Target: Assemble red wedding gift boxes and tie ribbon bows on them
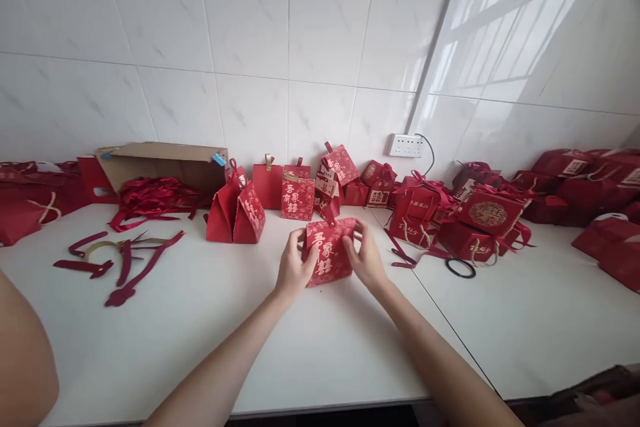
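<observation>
A small red gift box with pale characters (329, 255) stands in the middle of the white table, its printed face towards me. My left hand (296, 265) grips its left edge, thumb on the front and fingers behind. On the right edge my right hand (367, 255) holds it the same way, thumb across the front. A short red strap rises from the top of the box. Just behind stand a similar printed box (298, 197) and a plain red one (267, 185).
Loose red straps (126, 265) and a cardboard box of red ribbon (163, 153) are at the left. A folded red box (235, 213) stands nearer the middle. Stacked red boxes (493, 210), a black tape ring (461, 269) and a wall socket (405, 145) are to the right.
</observation>
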`<state>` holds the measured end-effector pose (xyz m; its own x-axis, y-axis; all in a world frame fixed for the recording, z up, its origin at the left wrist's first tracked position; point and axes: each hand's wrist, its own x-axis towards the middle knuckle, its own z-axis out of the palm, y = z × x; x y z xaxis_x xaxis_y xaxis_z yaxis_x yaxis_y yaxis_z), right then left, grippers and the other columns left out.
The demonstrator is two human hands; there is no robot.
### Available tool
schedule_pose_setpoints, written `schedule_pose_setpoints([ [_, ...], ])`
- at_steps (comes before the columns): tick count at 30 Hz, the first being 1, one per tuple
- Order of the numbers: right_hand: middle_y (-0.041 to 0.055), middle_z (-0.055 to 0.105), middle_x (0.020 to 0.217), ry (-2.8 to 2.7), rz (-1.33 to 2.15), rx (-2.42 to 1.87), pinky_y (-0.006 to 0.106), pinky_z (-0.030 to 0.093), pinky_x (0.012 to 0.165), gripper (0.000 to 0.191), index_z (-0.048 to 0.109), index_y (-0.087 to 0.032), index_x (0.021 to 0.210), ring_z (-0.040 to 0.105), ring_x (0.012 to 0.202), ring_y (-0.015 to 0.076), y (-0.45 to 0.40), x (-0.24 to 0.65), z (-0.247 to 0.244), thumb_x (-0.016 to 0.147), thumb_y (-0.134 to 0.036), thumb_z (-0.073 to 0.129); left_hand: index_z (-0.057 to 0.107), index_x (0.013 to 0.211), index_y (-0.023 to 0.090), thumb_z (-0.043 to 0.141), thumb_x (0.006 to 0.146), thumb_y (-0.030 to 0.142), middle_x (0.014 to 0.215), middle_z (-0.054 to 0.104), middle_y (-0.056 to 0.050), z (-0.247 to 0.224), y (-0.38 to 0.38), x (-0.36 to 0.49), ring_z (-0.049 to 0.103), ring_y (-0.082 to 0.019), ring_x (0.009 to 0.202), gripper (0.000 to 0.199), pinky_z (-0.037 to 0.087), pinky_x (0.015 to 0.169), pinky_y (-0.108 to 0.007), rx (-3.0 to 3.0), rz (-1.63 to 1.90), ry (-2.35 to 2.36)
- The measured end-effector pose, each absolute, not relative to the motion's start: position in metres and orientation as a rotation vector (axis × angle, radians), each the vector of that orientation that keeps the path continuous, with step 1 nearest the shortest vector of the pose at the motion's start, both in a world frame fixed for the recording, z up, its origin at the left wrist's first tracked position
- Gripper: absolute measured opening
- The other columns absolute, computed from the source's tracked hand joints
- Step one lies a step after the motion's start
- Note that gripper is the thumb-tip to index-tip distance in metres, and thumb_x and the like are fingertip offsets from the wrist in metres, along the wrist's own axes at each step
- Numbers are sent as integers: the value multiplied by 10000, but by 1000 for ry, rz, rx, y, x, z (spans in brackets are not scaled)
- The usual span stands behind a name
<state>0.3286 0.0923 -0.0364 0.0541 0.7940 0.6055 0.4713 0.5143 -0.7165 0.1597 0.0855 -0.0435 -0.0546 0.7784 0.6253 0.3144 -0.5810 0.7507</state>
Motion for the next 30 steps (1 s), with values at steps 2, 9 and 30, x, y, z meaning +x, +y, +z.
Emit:
schedule_pose_setpoints([
  [2,179,469,1214,-1590,304,-1054,493,405,955,533,357,-165,1215,470,1153,290,89,320,-39,816,-473,528,482,999,189,559,811,330,966,608,-78,-44,84,160,594,-198,892,247,494,786,-343,1984,1817,1258],
  [9,38,607,883,-1630,615,-943,326,473,727,290,475,-197,969,575,775,176,72,305,-23,831,-449,513,531,1122,200,454,861,179,1102,569,-85,-35,73,152,570,-187,1042,272,495,876,-299,2611,1571,711],
  [30,7,589,847,-1649,180,-831,274,454,626,81,509,-230,936,545,683,135,63,313,-19,865,-270,517,606,912,188,605,794,350,909,675,-36,-11,58,162,639,-163,852,200,520,774,-263,1745,1744,1001],
])
